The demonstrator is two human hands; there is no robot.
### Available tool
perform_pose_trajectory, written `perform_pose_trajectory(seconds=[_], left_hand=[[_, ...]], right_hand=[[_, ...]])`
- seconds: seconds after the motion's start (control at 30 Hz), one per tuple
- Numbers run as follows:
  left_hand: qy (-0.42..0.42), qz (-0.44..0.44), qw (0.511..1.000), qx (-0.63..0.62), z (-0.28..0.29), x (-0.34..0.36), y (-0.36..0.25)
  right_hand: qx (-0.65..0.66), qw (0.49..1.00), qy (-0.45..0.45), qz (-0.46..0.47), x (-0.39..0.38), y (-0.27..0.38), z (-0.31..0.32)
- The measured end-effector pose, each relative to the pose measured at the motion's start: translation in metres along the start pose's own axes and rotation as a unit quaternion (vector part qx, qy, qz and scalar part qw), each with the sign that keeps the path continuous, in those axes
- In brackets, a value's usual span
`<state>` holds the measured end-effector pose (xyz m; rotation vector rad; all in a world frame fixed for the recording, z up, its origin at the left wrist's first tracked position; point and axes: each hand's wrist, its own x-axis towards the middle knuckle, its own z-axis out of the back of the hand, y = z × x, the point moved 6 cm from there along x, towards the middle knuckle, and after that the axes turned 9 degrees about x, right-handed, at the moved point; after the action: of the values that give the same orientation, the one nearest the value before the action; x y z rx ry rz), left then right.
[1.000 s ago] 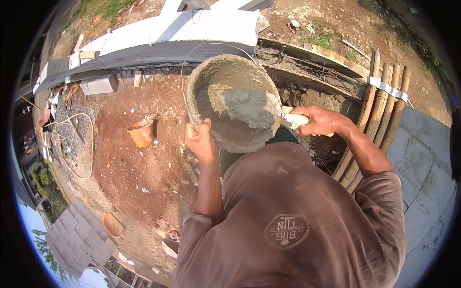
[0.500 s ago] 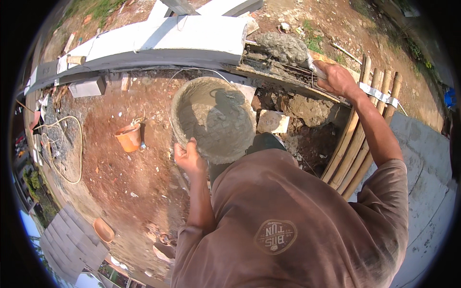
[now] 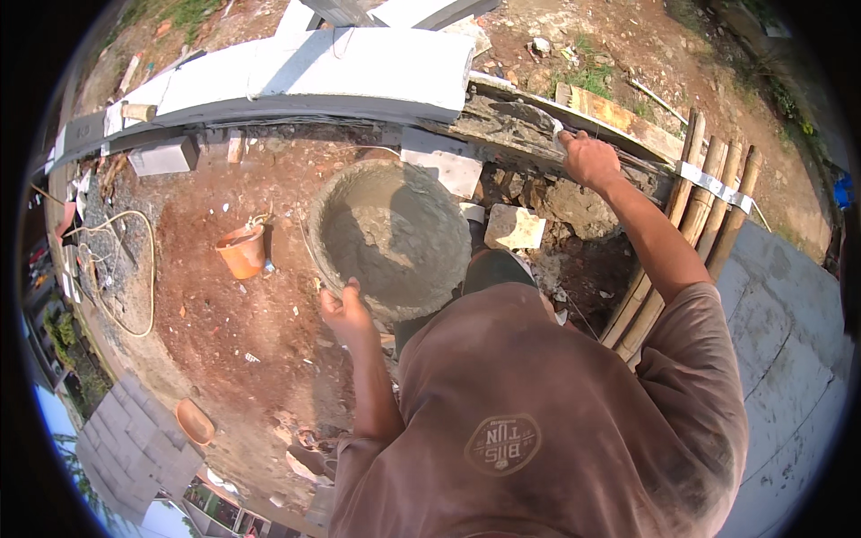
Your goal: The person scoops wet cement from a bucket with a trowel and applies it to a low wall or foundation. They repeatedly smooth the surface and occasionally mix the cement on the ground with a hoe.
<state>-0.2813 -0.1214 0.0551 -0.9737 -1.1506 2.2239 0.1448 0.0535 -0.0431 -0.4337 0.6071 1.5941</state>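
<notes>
My left hand (image 3: 348,316) is closed on the near-left rim of a round bucket (image 3: 320,211) with a thin wire handle. Wet grey mortar (image 3: 381,233) coats its walls and lies inside. Out to the right, my right hand (image 3: 592,161) is wrapped round a trowel (image 3: 557,128), whose blade is mostly hard to tell from the grey mortar. The trowel is at the narrow board-sided trough (image 3: 516,125), which has mortar and thin metal rods in it. White-topped blocks (image 3: 359,72) run on leftward from the trough's end.
Bamboo poles (image 3: 700,211) bound by a pale strap stand beside my right arm. An orange bucket (image 3: 242,251) and a looped hose (image 3: 117,269) lie left on the soil. A pale broken block (image 3: 516,227) sits by the dug hole. Grey slabs (image 3: 780,314) are at right.
My right hand has drawn back left and lower with the trowel, and the big mortar lump ahead of it no longer shows. The mortar bucket in my left hand has dropped slightly nearer me.
</notes>
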Motion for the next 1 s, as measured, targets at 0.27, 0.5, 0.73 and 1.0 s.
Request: perform_pose_trajectory(seconds=[0.27, 0.5, 0.73, 1.0], left_hand=[[-0.004, -0.011, 1.000, 0.001, -0.003, 0.000, -0.005], [0.023, -0.032, 0.999, -0.015, -0.001, 0.005, -0.002], [0.034, -0.058, 0.996, -0.053, 0.009, 0.025, -0.019], [0.050, -0.158, 0.985, -0.040, 0.004, 0.014, -0.085]], right_hand=[[-0.039, 0.996, 0.021, 0.077, 0.070, 0.008, -0.005], [0.083, 0.994, 0.004, 0.072, -0.040, -0.031, 0.059], [0.332, 0.941, 0.005, 0.068, -0.199, 0.019, 0.121], [-0.026, 0.968, -0.043, 0.248, -0.089, 0.241, 0.019]])
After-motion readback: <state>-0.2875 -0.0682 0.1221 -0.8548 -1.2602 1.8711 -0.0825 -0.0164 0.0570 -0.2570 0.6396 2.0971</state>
